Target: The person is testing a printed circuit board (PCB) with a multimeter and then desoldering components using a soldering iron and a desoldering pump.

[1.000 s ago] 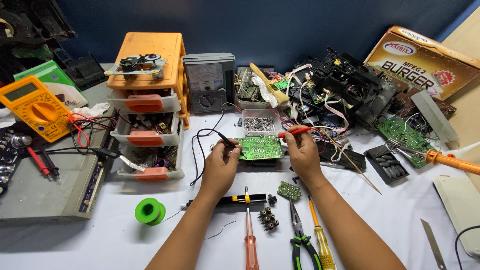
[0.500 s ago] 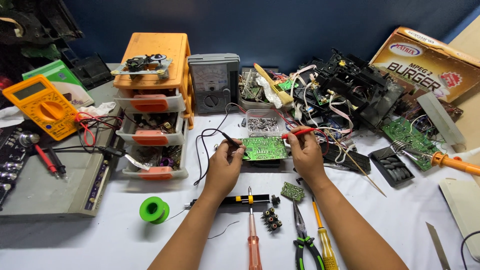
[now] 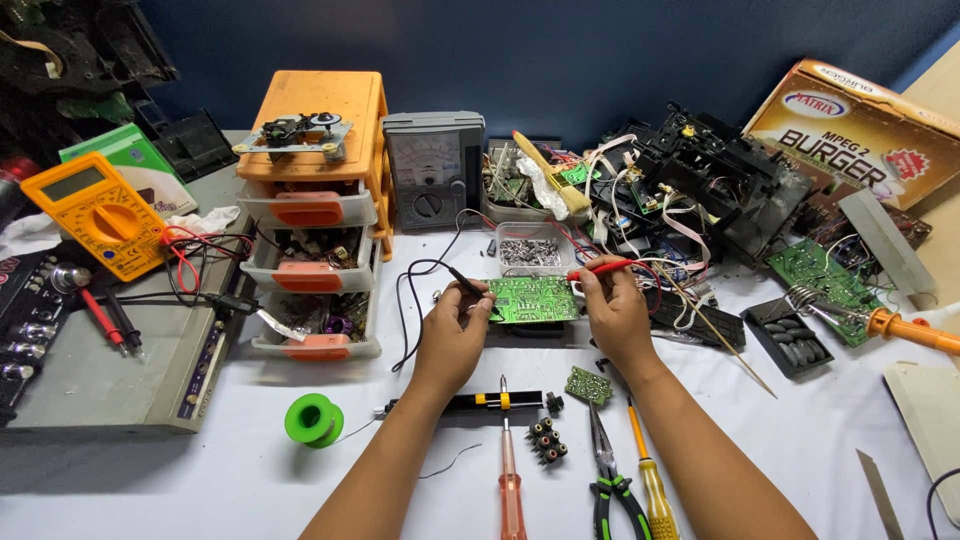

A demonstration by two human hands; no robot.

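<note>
A green circuit board (image 3: 535, 298) lies at the middle of the white table. My left hand (image 3: 455, 325) grips a black test probe (image 3: 465, 281) whose tip rests at the board's left edge. My right hand (image 3: 612, 310) pinches a red test probe (image 3: 603, 267) at the board's right edge. Both leads run back to a grey analog meter (image 3: 433, 170) standing behind the board. A clear box of small metal parts (image 3: 530, 248) sits just beyond the board.
An orange three-drawer parts cabinet (image 3: 315, 215) stands to the left, with a yellow multimeter (image 3: 95, 213) further left. A green solder spool (image 3: 313, 418), screwdrivers (image 3: 511, 470), pliers (image 3: 607, 470) lie in front. A soldering iron (image 3: 890, 325), cardboard box (image 3: 860, 125), dismantled electronics (image 3: 715, 180) crowd the right.
Both hands stay on the probes at the board. The view has shifted slightly, and the hands sit a little further right and lower than before.
</note>
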